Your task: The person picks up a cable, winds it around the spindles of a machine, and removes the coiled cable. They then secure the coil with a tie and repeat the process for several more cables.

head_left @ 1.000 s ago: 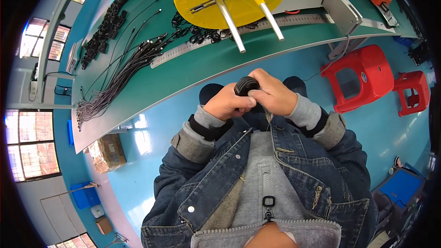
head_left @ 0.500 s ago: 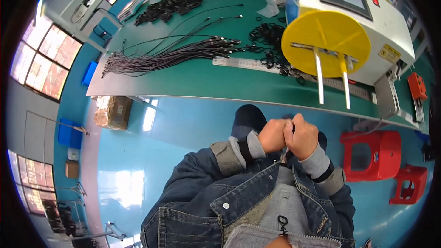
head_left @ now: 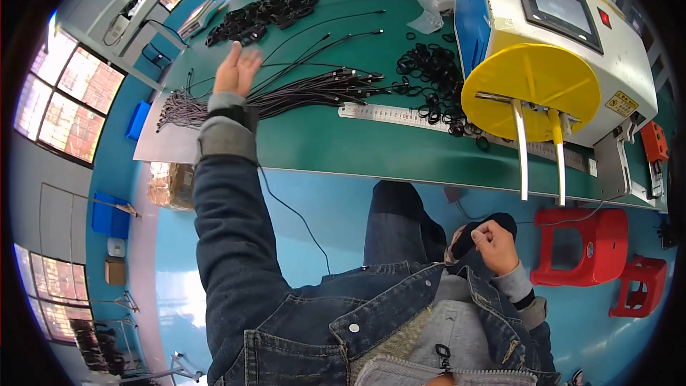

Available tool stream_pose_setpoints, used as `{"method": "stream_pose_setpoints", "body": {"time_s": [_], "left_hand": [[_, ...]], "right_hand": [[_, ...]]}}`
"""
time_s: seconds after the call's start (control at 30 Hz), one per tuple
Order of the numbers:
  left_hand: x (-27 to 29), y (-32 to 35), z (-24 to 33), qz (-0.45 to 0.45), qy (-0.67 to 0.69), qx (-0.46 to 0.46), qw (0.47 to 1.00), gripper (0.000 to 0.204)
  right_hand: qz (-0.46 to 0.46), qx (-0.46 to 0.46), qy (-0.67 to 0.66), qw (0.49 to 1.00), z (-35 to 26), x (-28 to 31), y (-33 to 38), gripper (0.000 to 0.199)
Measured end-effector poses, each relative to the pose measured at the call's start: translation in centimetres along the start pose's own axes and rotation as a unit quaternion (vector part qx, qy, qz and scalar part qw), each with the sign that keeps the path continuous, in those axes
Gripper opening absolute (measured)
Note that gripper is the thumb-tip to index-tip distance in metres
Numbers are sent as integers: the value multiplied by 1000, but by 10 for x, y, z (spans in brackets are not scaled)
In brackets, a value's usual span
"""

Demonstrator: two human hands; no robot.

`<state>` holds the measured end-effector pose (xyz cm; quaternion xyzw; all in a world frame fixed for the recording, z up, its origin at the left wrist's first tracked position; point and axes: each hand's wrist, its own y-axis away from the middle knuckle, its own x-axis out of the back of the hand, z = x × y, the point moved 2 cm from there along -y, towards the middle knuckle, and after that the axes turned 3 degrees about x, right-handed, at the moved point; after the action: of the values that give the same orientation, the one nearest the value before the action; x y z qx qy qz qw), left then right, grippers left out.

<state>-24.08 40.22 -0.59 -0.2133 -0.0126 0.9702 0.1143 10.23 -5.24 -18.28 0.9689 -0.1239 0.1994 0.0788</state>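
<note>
My left hand (head_left: 237, 70) is stretched out over the table's far left, fingers apart and slightly blurred, with nothing seen in it. Just beyond it lie rows of black coiled cable bundles (head_left: 279, 13). Beside and under its wrist spreads a pile of loose dark cables (head_left: 286, 96) with metal-tipped ends. Close to my lap, on the right, my right hand (head_left: 495, 246) is closed with its fingers curled; whatever may be inside is hidden. A thin dark cord (head_left: 291, 207) hangs down from near my left forearm.
A white and blue machine (head_left: 543, 7) with a screen and a yellow disc (head_left: 532, 93) bearing two rods overhangs the table edge. Black rings (head_left: 432, 71) and a steel ruler (head_left: 389, 114) lie on the green table (head_left: 343, 150). Red stools (head_left: 600, 246) stand at right.
My hands were together in front of my chest and have parted. The left has reached far forward and left over the table; the right has moved slightly right and down.
</note>
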Motion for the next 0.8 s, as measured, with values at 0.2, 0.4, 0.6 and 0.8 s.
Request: {"method": "stream_pose_setpoints", "body": {"time_s": [0.2,0.4,0.6,0.8], "left_hand": [[-10,10,-98,-136,-711,-161,670,33],[-3,22,-100,-113,-758,-164,621,33],[-8,34,-58,109,-730,-330,589,20],[2,69,-30,78,-667,-439,596,16]], "right_hand": [[-13,-44,-2,999,2,-9,5,13],[-10,-32,41,999,-3,-4,13,13],[-15,-23,35,999,-4,4,17,14],[10,6,16,1000,-8,15,25,13]]}}
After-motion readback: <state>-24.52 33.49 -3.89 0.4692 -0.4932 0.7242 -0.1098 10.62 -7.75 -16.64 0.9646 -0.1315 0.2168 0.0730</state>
